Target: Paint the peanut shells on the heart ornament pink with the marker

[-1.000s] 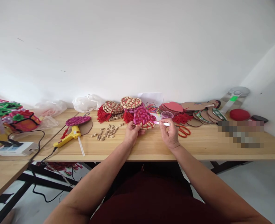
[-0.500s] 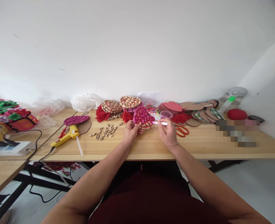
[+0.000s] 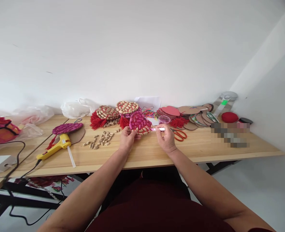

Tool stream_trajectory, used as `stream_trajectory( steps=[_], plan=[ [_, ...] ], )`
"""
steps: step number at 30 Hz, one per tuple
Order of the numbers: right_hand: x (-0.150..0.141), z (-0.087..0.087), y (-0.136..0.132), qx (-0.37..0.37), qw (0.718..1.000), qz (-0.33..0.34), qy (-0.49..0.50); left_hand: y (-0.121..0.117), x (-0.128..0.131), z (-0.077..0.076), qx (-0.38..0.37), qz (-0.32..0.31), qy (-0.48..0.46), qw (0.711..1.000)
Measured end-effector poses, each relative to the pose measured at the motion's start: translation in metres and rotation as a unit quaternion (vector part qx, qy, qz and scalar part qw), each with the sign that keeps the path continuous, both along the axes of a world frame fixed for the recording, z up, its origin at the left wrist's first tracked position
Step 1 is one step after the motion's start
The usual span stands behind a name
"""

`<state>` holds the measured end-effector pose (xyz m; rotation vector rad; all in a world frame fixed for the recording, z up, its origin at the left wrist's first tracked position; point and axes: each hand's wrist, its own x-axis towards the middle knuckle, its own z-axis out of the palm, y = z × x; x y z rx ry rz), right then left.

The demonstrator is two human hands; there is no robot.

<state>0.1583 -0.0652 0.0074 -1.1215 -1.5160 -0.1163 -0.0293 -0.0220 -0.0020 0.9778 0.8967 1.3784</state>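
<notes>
My left hand (image 3: 128,139) grips the lower left edge of a round peanut-covered disc (image 3: 139,121). Most of the peanuts on it are magenta, while those along the lower edge are still tan, with red between them. In my right hand (image 3: 166,139), pinched between thumb and fingers, is a white pen-like tool (image 3: 160,129) with a pink tip, a brush or a marker. Its tip meets the disc's right edge. Behind my right hand stands a small clear cup (image 3: 164,119) with something purple in it. Orange-handled scissors (image 3: 179,134) lie just right of that hand.
Loose peanuts (image 3: 101,140) and a yellow glue gun (image 3: 56,148) with its cord lie left. Peanut discs with red tassels (image 3: 108,112), coloured strings (image 3: 149,112) and cardboard discs (image 3: 192,110) line the back. A red yarn ball (image 3: 229,117) sits right.
The whole view has swung to the right, so things appear further left. Both hands keep their hold, and the tool's tip stays at the disc's right edge.
</notes>
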Motion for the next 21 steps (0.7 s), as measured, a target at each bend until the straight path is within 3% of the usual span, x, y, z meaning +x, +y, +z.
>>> stream_trajectory(
  steps=[21],
  plan=[
    [0.0014,0.0008,-0.0005,0.01,0.999,0.017,-0.031,0.004,0.0001,-0.002,0.0,0.003,-0.012,1.0]
  ],
)
